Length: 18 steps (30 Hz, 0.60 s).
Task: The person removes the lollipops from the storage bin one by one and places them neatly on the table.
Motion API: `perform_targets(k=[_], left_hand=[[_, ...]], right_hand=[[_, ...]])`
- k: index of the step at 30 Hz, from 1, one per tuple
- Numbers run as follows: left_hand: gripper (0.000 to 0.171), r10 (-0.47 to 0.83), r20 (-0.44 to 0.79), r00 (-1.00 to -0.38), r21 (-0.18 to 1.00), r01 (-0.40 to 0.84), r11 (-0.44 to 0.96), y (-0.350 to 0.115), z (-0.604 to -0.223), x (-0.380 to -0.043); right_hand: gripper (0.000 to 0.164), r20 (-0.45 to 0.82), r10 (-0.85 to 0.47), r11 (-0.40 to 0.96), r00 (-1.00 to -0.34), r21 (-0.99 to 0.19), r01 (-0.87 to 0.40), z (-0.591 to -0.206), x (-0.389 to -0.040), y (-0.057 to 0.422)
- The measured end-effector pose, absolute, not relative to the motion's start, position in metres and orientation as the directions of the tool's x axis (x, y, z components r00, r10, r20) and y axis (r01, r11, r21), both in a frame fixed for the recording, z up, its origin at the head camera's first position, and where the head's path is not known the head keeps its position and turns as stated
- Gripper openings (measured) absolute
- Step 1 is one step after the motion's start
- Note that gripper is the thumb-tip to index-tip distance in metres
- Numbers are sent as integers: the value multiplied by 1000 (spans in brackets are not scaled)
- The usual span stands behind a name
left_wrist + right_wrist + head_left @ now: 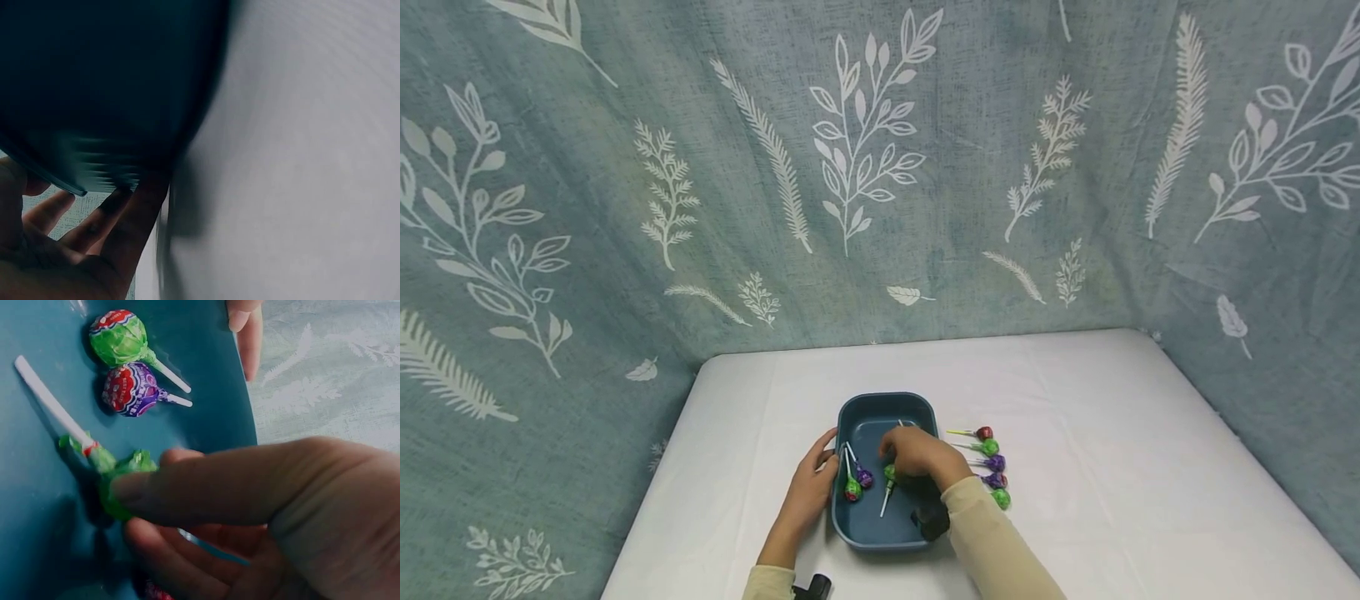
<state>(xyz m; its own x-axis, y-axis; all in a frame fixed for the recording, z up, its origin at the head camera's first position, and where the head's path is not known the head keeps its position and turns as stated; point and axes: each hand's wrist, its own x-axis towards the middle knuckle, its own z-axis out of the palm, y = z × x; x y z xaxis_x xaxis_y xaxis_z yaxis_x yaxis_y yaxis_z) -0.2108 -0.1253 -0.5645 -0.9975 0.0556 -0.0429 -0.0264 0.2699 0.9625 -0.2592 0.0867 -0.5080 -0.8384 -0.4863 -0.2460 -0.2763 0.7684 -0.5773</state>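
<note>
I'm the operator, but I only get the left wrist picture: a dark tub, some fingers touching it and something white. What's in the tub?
Observer: Lollipops! On the left side of the tub, a green lollipop and a purple lollipop lie next to each other.
Operator: Yum! Is anybody holding one?
Observer: Yes. The right hand is inside, pinching another green lollipop by its round end.
Operator: Are there any outside too?
Observer: Yes, at least five more lollipops lie in a column on the white table, to the right of the tub.
</note>
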Motion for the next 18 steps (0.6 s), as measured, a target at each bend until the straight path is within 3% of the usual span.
perform_targets(k=[3, 10, 18], left_hand=[[51, 60, -36, -998, 964, -19, 265, -126, -563, -210], [50, 75, -21, -997, 968, -1, 252, -119, -520, -190], [51, 64, -23, -998, 968, -6, 249, -124, -554, -206]], right_hand=[[32, -255, -519, 754, -816, -587, -296, -511, -262, 86], [31, -274, -577, 716, -769, -623, -315, -517, -266, 86], [29, -284, -609, 682, -741, -665, -306, -521, -269, 85]])
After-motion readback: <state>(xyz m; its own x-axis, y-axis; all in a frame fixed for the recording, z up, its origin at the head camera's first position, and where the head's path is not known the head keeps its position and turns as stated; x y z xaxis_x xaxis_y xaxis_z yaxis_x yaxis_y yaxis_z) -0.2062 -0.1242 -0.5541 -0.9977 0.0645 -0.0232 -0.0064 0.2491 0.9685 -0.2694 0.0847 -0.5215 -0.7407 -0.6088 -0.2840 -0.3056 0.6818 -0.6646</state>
